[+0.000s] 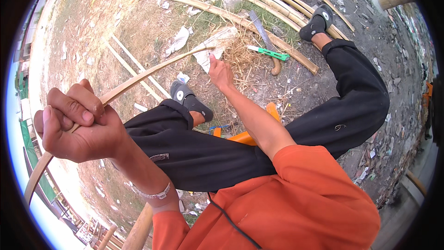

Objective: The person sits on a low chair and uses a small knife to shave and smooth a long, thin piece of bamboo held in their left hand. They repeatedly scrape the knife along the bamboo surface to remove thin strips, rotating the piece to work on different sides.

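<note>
A long, thin bamboo strip (152,70) slants across the view from the lower left to near the middle, bowing slightly. My left hand (88,125), raised close at the left, is wrapped round it. Farther off, my right hand (220,72) is closed just below the strip's far tip, thumb pointing up. Whether its fingers touch the tip or hold something else cannot be made out. Behind that tip, a whitish sheet (203,59) lies on the ground beside a heap of straw-coloured shavings (243,51).
A machete (262,30) and a green-handled tool (273,53) lie past my right hand. Split bamboo lengths (212,9) spread at the back, and two pale strips (134,67) lie left. An orange seat (243,138) is under my legs. Litter covers the ground.
</note>
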{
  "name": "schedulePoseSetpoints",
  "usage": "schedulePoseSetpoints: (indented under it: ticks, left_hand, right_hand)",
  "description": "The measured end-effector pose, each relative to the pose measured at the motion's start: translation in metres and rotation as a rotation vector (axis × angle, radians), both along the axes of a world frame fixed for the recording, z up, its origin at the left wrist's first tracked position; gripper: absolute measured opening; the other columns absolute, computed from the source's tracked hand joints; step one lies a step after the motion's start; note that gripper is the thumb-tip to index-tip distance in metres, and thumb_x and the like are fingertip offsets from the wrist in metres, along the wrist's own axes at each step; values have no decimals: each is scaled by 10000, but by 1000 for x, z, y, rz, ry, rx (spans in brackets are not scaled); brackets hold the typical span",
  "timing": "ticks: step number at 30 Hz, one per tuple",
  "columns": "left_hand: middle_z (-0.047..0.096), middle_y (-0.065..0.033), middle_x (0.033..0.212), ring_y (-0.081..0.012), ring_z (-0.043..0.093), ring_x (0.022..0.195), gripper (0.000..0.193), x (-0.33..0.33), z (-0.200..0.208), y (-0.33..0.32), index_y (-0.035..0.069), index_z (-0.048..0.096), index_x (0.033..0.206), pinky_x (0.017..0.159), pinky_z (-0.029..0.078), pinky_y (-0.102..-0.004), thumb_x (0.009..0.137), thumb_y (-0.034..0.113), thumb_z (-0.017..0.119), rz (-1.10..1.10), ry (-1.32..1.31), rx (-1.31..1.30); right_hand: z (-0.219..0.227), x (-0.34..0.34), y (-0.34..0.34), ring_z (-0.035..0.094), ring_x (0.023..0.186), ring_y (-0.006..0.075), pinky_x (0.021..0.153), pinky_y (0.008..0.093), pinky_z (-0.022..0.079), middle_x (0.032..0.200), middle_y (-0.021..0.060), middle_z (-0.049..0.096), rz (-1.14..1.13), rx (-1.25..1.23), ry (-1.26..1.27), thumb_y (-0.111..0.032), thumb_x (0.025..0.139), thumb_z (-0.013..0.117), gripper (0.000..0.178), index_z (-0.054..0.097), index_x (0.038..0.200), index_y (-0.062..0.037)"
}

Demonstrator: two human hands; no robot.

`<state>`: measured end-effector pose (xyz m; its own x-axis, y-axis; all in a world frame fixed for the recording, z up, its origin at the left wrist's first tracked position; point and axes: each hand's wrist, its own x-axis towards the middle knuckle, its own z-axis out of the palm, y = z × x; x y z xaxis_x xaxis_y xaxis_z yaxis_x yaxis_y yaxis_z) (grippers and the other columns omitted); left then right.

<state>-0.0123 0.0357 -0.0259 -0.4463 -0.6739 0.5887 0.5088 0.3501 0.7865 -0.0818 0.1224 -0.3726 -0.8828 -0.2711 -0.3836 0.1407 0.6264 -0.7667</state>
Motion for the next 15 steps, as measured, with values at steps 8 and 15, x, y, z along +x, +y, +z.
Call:
schedulePoseSetpoints:
  ticks: [8,15]
  left_hand:
    - [249,-26,458,-86,158,296,246,-7,1,22,122,254,610,298,198,-207,823,111,378,33,21,-64]
    - [224,-15,476,-82,164,314,269,-4,-1,17,135,221,592,337,200,-209,795,132,399,-20,45,-27]
  right_hand:
    - [-29,-17,17,607,883,441,800,515,455,895,280,638,-20,179,-223,-517,949,247,687,664,852,20]
    - [-23,-3,13,595,899,451,818,506,449,893,287,627,11,53,-172,-538,939,249,680,657,890,4]
